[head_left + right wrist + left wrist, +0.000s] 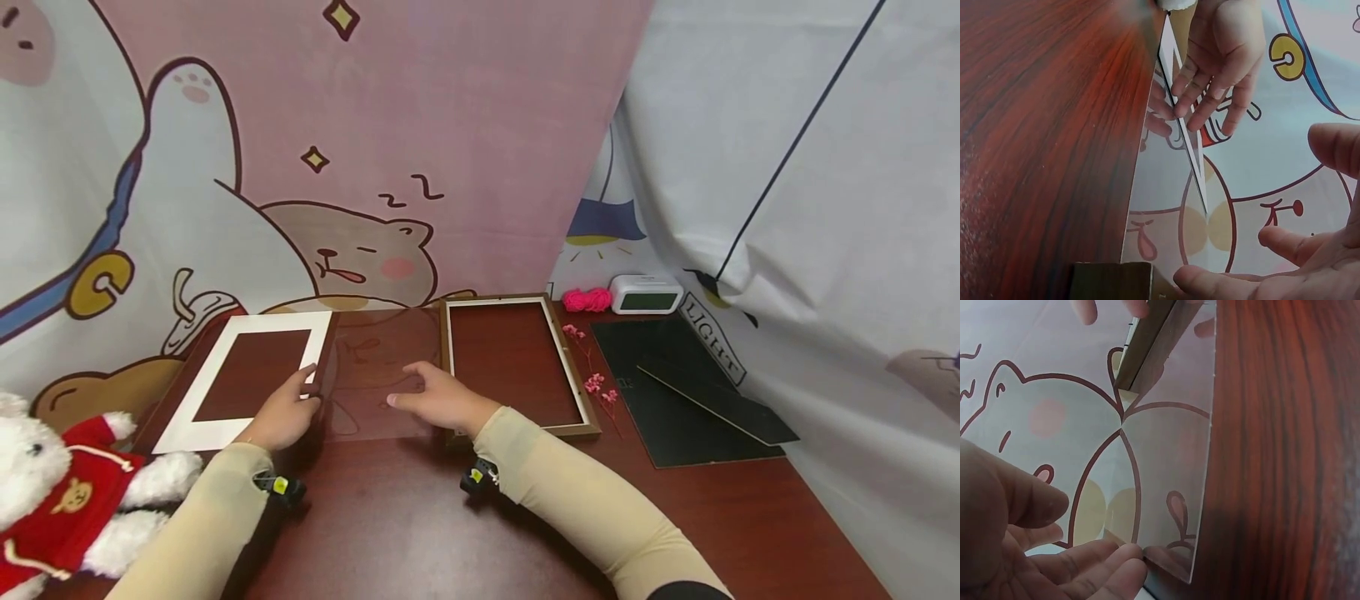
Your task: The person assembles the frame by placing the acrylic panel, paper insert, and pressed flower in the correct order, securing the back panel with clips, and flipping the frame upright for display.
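Observation:
A clear sheet [360, 358] lies flat on the dark wood table and mirrors the wall print. My left hand [288, 408] is at the sheet's left side, beside a white picture mat [202, 383]. Its fingertips [1125, 565] are right at the sheet's edge in the left wrist view, not curled round it. Over the sheet's right part, my right hand [442, 400] has thumb and fingers spread, holding nothing. A wooden picture frame [581, 400] lies next to it on the right, its near-left corner partly hidden by this hand.
At the right lies a black backing board [637, 417] with its stand flap [720, 404] raised. Pink dried flowers [594, 383], pink yarn [587, 300] and a white digital clock [647, 295] are near the frame. A plush toy [82, 500] sits at the left. Printed cloth hangs behind.

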The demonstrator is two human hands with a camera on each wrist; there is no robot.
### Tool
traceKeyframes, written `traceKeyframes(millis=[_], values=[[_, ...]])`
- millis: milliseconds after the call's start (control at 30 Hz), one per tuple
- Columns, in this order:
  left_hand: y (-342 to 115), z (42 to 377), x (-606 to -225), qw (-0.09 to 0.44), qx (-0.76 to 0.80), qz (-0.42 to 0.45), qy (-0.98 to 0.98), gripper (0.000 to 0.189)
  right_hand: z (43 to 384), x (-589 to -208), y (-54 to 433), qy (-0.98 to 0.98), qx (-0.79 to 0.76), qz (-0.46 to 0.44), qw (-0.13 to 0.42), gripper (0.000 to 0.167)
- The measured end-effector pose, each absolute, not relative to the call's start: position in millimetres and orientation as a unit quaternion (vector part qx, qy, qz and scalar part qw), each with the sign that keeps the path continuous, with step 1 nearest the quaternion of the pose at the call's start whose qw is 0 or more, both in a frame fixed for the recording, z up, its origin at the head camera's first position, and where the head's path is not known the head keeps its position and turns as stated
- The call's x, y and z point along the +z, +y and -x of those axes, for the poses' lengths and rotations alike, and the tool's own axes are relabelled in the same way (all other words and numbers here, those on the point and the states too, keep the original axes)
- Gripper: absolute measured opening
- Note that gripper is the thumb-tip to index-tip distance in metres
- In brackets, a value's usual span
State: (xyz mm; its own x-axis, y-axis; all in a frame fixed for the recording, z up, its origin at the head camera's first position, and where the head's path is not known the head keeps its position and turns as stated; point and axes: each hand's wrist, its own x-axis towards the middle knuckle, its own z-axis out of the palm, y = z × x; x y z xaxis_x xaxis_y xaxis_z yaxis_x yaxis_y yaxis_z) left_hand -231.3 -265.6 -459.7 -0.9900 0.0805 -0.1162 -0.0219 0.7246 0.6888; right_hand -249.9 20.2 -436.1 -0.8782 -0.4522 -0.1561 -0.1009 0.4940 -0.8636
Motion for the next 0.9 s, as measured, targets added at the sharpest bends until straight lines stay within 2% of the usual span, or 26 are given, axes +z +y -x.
traceKeyframes(millis=[233, 400, 900], values=[[-263, 236, -463, 0.067, 0.427, 0.015, 0.902, 0.069, 251, -438, 18, 0.842, -0.477, 0.165, 0.191, 0.072], [-265, 241, -464, 0.064, 0.482, 0.028, 0.874, 0.063, 252, -438, 19, 0.836, -0.484, 0.168, 0.199, 0.071], [-273, 245, -464, 0.101, 0.550, 0.074, 0.826, 0.063, 255, -440, 22, 0.833, -0.480, 0.174, 0.214, 0.074]])
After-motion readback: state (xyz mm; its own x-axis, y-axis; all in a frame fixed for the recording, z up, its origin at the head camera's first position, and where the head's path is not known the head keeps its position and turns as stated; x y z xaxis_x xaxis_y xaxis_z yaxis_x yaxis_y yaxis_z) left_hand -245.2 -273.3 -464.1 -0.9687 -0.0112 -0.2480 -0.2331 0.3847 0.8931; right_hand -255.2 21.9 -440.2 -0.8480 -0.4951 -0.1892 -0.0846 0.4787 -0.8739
